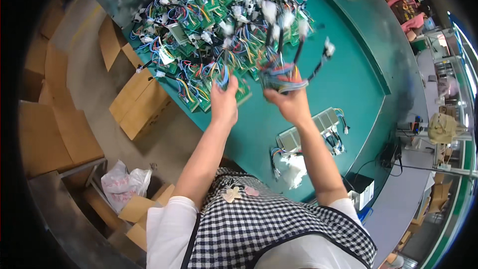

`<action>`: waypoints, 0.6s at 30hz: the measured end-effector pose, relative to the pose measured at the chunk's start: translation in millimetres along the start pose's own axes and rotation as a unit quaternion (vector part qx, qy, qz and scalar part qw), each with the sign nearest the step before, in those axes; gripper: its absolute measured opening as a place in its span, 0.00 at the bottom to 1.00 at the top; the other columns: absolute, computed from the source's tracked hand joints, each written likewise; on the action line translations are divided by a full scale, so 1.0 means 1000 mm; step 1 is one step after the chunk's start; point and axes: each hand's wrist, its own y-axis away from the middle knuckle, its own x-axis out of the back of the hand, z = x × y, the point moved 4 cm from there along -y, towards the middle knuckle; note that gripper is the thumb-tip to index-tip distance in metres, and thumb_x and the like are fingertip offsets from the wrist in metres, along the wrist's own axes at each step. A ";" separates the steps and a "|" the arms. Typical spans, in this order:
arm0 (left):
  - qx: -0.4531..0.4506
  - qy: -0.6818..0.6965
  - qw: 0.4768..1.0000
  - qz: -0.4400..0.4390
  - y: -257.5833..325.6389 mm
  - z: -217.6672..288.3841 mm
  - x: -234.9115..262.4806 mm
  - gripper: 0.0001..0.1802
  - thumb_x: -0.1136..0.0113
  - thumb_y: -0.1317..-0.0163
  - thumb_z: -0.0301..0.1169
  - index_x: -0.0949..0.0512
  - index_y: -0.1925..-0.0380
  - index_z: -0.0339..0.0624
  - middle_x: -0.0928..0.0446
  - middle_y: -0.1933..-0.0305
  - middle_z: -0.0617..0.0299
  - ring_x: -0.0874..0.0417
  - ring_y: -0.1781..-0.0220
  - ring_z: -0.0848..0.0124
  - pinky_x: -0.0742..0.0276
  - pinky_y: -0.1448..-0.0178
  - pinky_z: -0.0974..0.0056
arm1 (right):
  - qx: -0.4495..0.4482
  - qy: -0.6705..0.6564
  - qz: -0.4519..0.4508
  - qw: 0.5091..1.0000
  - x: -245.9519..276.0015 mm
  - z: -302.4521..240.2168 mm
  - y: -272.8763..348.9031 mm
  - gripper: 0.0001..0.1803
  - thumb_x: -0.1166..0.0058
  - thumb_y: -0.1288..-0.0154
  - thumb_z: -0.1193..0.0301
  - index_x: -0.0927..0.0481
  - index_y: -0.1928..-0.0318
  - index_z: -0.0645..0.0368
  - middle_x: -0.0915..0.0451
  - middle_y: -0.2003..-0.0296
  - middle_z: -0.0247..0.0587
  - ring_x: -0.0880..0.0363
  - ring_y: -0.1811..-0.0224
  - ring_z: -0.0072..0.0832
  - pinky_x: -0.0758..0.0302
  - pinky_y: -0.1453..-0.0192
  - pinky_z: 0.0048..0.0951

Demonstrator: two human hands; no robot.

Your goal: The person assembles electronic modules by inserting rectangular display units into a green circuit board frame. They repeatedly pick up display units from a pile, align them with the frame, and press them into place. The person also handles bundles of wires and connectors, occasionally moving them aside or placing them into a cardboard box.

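My left hand [224, 100] is closed on a green circuit board [243, 92] with coloured wires, at the near edge of a big pile. To its right, my right hand [290, 100] grips a bundle of wired circuit boards [271, 75]. Black-sleeved leads with white connectors [287, 19] stick up from that bundle, blurred by motion. Beyond both hands spreads the heap of wired circuit boards [199, 17], a tangle of green boards, coloured wires and white plugs. Fingers hide part of what each hand holds.
A green work surface [343, 65] with a raised metal rim lies under the pile. Near my right forearm are silver-grey modules with wires [326, 119] and a crumpled white bag [293, 170]. Cardboard boxes [139, 100] and a plastic bag [125, 184] stand to the left.
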 end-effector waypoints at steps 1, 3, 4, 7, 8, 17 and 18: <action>-0.043 -0.015 0.999 0.023 -0.020 0.007 0.004 0.13 0.47 0.42 0.26 0.33 0.57 0.38 0.28 0.62 0.63 0.26 0.64 0.74 0.29 0.60 0.66 | 0.014 0.022 -0.034 0.999 -0.009 -0.006 -0.021 0.26 0.39 0.59 0.71 0.33 0.56 0.59 0.22 0.67 0.45 0.23 0.66 0.32 0.28 0.59 0.30; -0.126 -0.049 0.989 0.066 -0.051 0.016 0.016 0.14 0.46 0.42 0.27 0.33 0.57 0.38 0.29 0.62 0.63 0.28 0.60 0.73 0.31 0.56 0.66 | 0.015 0.084 -0.092 0.992 -0.037 0.010 -0.058 0.28 0.38 0.60 0.69 0.33 0.55 0.60 0.24 0.65 0.48 0.24 0.63 0.37 0.28 0.57 0.33; -0.095 -0.112 0.987 0.069 -0.064 0.019 0.022 0.18 0.44 0.44 0.27 0.35 0.55 0.36 0.30 0.59 0.60 0.30 0.57 0.72 0.35 0.53 0.67 | 0.015 0.114 -0.118 0.986 -0.054 0.021 -0.072 0.29 0.37 0.60 0.68 0.33 0.54 0.60 0.24 0.64 0.49 0.24 0.62 0.40 0.28 0.56 0.34; -0.090 -0.384 0.913 0.106 -0.092 0.008 0.059 0.36 0.40 0.51 0.31 0.46 0.45 0.30 0.32 0.52 0.47 0.30 0.50 0.61 0.38 0.44 0.62 | -0.062 0.328 -0.131 0.933 -0.100 0.083 -0.094 0.35 0.35 0.62 0.65 0.34 0.51 0.61 0.28 0.61 0.53 0.28 0.56 0.46 0.30 0.53 0.38; -0.128 -0.482 0.859 0.114 -0.091 0.002 0.072 0.41 0.39 0.52 0.33 0.50 0.42 0.29 0.33 0.50 0.42 0.31 0.47 0.57 0.40 0.41 0.60 | -0.029 0.348 -0.097 0.932 -0.106 0.090 -0.089 0.40 0.33 0.64 0.64 0.36 0.47 0.60 0.32 0.56 0.52 0.31 0.53 0.45 0.30 0.52 0.38; -0.368 -0.759 0.538 0.016 -0.075 0.009 0.024 0.27 0.60 0.40 0.51 0.39 0.42 0.57 0.51 0.34 0.52 0.55 0.33 0.52 0.62 0.37 0.41 | 0.048 0.267 -0.072 0.960 -0.085 0.095 -0.062 0.38 0.35 0.61 0.65 0.34 0.46 0.60 0.34 0.51 0.50 0.34 0.47 0.44 0.31 0.49 0.36; -0.334 -0.801 0.496 0.020 -0.089 0.004 0.029 0.27 0.59 0.41 0.51 0.40 0.41 0.59 0.51 0.34 0.54 0.55 0.32 0.52 0.63 0.38 0.39 | 0.063 0.261 -0.072 0.961 -0.071 0.097 -0.055 0.36 0.35 0.61 0.66 0.32 0.47 0.60 0.33 0.52 0.50 0.34 0.47 0.44 0.31 0.48 0.36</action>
